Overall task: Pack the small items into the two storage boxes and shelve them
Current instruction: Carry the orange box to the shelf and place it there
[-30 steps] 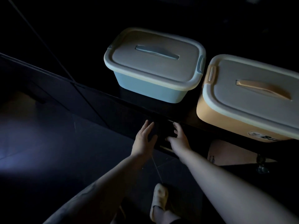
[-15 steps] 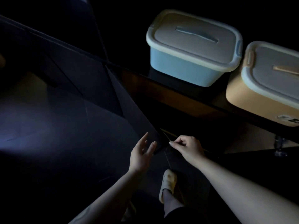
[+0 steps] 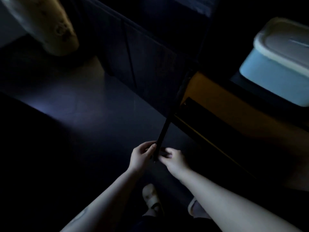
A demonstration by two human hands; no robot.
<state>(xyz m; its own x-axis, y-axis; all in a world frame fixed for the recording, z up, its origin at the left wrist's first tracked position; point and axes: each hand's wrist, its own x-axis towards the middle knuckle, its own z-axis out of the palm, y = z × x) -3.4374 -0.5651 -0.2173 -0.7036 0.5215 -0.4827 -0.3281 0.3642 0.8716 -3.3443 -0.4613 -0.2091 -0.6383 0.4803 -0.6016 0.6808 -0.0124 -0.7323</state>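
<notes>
The blue storage box (image 3: 274,71) stands on a dark shelf (image 3: 247,86) at the right edge of the view, its pale lid (image 3: 282,44) shut on top. Part of the box runs out of the frame, and no second box shows here. Below the shelf lies an orange-brown inner surface (image 3: 222,104) of the cabinet, dim in the low light.

A dark cabinet door (image 3: 164,129) is seen edge-on, as a thin black strip running from the shelf's left end down toward the person. Both hands meet at its lower end. The left hand (image 3: 142,155) has its fingers curled round the door's edge from the left side. The right hand (image 3: 172,157) holds the same edge from the right, its fingers bent against it. The two hands are just beside each other, with only the door between them.

Under the forearms, two feet in pale slippers (image 3: 151,198) stand on the dark floor (image 3: 83,114). A blurred tan object (image 3: 55,29) sits in the upper left corner; what it is cannot be told.
</notes>
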